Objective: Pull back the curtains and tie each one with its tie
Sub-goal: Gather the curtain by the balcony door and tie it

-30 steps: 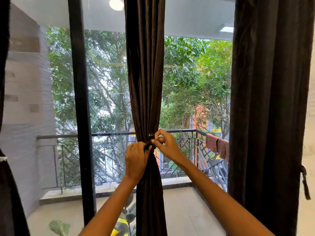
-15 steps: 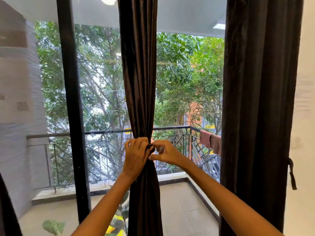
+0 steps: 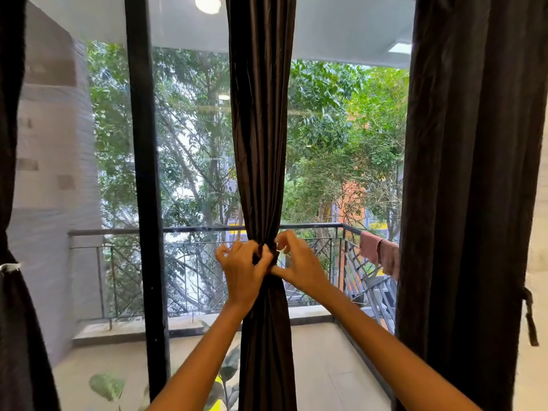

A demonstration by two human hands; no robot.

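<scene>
From the head camera, you face a glass door with a gathered dark brown curtain (image 3: 261, 129) hanging down the middle of the view. It is cinched into a narrow waist at the height of the balcony railing (image 3: 311, 226) behind the glass. Your left hand (image 3: 241, 269) sits on the left side of that waist, its fingers (image 3: 237, 247) curled and gripping the bunched cloth and the tie (image 3: 274, 258) around it. Your right hand (image 3: 299, 264) is pressed against the right side, its fingers bent and pinching the tie; the two hands touch at the thumbs. The tie itself is mostly hidden between them.

To the right, a second dark curtain (image 3: 468, 188) hangs loose and full, and its tie (image 3: 530, 318) dangles at its right edge. At the far left, another curtain (image 3: 17, 321) is gathered by a pale band (image 3: 9, 266). Two pinkish cloths (image 3: 381, 252) are draped over the railing on the right.
</scene>
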